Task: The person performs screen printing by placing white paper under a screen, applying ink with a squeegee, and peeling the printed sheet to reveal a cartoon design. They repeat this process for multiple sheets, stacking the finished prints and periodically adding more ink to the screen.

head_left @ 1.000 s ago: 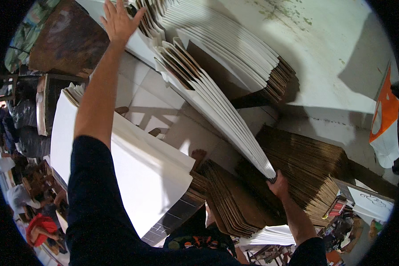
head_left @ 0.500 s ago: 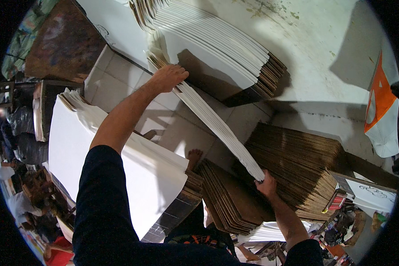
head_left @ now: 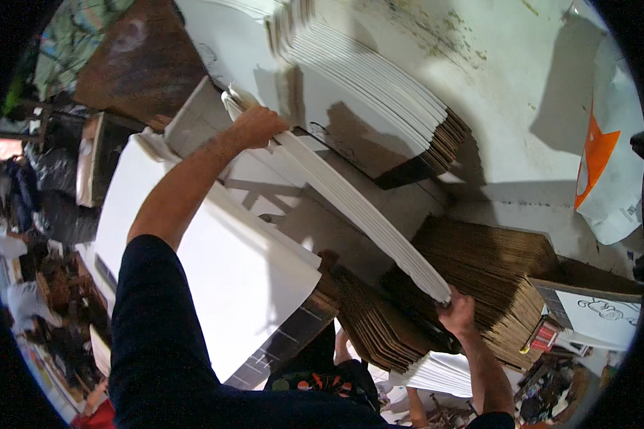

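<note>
A thin stack of white boards (head_left: pixel 358 207) is held on edge between my two hands, slanting from upper left to lower right. My left hand (head_left: pixel 259 127) is closed over the stack's upper edge near its far end, where loose white covering sticks out. My right hand (head_left: pixel 458 314) grips the near end, its fingers partly hidden. Just beyond the held stack, a row of similar white-faced boards (head_left: pixel 379 86) leans against the wall. On my left, a pile with a large white top sheet (head_left: pixel 215 272) lies below my left forearm.
Brown boards (head_left: pixel 479 264) stand packed on the right, with a smaller brown bundle (head_left: pixel 376 322) nearer me. A white and orange bag (head_left: pixel 605 179) is by the right wall. A brown panel (head_left: pixel 139 64) stands far left. Another person's red clothing (head_left: pixel 100 415) shows at lower left.
The far end of the held boards has come away from the leaning row, toward the left. My right hand is lower and farther right. The whole view has shifted slightly.
</note>
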`<state>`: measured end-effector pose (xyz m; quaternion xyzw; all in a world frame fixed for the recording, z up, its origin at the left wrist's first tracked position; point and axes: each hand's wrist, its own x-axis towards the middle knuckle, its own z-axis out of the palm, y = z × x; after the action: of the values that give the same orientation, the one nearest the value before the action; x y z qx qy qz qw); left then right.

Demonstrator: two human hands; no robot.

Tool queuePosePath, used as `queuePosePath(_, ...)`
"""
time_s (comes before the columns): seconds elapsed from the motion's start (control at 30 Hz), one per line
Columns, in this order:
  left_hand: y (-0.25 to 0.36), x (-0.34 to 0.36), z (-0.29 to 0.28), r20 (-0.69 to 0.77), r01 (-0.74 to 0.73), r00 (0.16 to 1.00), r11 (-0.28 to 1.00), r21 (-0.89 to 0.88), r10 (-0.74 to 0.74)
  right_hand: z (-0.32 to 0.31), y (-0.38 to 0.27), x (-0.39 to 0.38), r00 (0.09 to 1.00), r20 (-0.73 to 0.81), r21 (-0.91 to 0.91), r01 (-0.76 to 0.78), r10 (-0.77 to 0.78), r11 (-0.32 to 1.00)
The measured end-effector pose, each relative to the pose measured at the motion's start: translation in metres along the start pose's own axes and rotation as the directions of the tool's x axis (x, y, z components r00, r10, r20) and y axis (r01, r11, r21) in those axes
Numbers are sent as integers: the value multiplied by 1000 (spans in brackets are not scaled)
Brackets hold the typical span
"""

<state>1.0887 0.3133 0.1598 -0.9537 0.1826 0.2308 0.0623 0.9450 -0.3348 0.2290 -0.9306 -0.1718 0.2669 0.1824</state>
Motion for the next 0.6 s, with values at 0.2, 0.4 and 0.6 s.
queuePosePath(0.2,-18,-158,-169,-206,176,967,977,116,-150,-116,-94,-46,983,-101,-58,146,-152,988)
queuePosePath(0.4,23,-380,-341,-555,313,822,918,244,-133,-200,-162,-130,904,-287,-73,309,-316,948)
queuePosePath(0.6,135,-577,-520,-636,507,756,754,418,-156,-224,-203,-244,777,-449,-10,490,-442,871)
